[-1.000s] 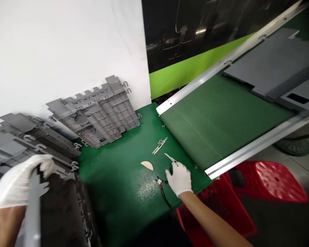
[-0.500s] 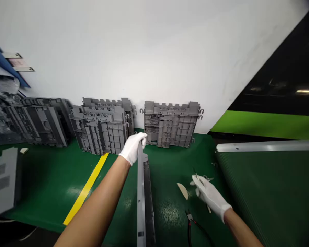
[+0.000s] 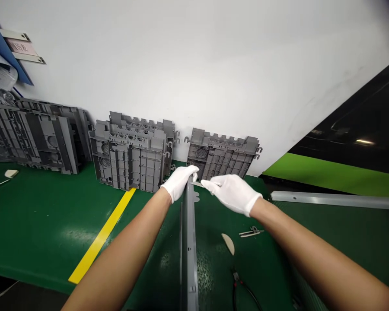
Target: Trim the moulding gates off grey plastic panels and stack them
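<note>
Right hand (image 3: 231,194): moved leftward to panel (image 3: 191,233), fingers closed round blade (image 3: 197,184). Left hand (image 3: 180,183): fingers pinching panel's far end, just left of blade; panel's long axis runs from them bodyward.

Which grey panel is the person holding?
The edge-on panel in front, gripped at its far end by the left hand; the other grey panels stand back along the white wall.

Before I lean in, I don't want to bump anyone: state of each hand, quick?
Left hand: closed, gripping the far end of the grey panel.
Right hand: closed, holding a thin blade at the panel's edge.
</note>
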`<state>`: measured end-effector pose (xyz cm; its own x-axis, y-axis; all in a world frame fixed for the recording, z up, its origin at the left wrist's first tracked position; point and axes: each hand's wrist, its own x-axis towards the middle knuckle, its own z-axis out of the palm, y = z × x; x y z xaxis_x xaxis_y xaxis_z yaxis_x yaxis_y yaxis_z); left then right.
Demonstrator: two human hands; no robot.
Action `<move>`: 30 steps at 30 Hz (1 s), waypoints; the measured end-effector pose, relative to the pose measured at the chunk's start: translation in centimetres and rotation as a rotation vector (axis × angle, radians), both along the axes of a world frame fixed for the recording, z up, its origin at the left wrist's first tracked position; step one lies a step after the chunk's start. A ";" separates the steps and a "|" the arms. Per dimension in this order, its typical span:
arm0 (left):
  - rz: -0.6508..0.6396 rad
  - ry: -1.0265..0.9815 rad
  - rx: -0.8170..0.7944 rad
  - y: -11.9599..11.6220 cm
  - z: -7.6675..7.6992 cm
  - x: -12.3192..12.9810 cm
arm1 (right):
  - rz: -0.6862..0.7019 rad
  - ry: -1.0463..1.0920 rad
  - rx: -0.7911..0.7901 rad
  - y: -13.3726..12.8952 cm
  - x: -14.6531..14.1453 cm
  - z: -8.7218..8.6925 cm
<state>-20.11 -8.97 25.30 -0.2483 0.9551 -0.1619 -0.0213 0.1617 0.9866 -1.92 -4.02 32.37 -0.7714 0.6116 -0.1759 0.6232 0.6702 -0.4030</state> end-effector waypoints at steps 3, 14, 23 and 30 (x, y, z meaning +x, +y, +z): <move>-0.022 -0.050 -0.011 0.0 0.2 -0.2 | -0.027 -0.129 0.139 0.1 -1.5 0.0; -0.042 -0.099 0.018 -0.3 0.2 0.1 | 0.065 -0.298 0.425 -2.4 -1.3 1.4; -0.020 -0.113 -0.014 -0.5 0.9 0.4 | 0.073 -0.297 0.470 -2.8 -0.8 1.3; -0.036 -0.152 0.017 -0.2 0.3 0.4 | 0.057 -0.294 0.467 -2.1 -1.0 1.2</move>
<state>-19.71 -9.19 25.64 -0.1876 0.9658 -0.1792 -0.1651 0.1489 0.9750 -2.94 -6.09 33.55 -0.7646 0.6353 -0.1088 0.6224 0.7716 0.1311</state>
